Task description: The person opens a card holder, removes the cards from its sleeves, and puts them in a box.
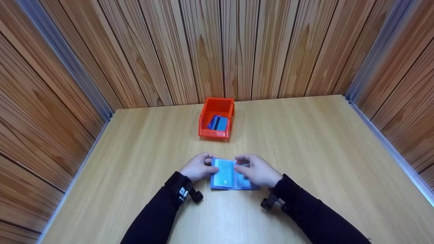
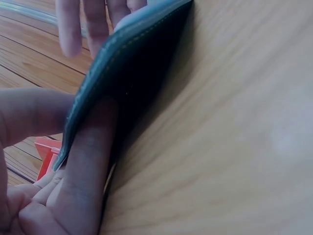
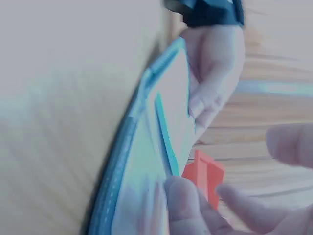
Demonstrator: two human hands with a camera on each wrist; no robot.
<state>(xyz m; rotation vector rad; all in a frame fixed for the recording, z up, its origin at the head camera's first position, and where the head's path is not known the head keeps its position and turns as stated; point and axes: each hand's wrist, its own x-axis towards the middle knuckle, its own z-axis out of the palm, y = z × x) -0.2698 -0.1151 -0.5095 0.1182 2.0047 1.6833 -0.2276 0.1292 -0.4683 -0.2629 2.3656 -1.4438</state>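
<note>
A blue card holder (image 1: pixel 216 187) with stitched edges lies spread on the table, its leaves of clear sleeves showing. My left hand (image 1: pixel 198 167) pinches its left side, thumb on top; the left wrist view shows a finger tucked beneath the raised cover (image 2: pixel 90 78). A light-blue card (image 1: pixel 224 173) lies flat on the left half. My right hand (image 1: pixel 259 171) is over the right half near the fold. In the right wrist view one fingertip (image 3: pixel 181 196) touches the sleeve by the card's edge, while the other fingers are spread apart from it.
Beyond the holder stands a red-orange open bin (image 1: pixel 216 134), close to the back wall. Inside it lie blue cards (image 1: pixel 221 123), one with a dark stripe. Wood-panelled walls (image 1: pixel 203 51) bound the wooden table (image 1: pixel 305 135).
</note>
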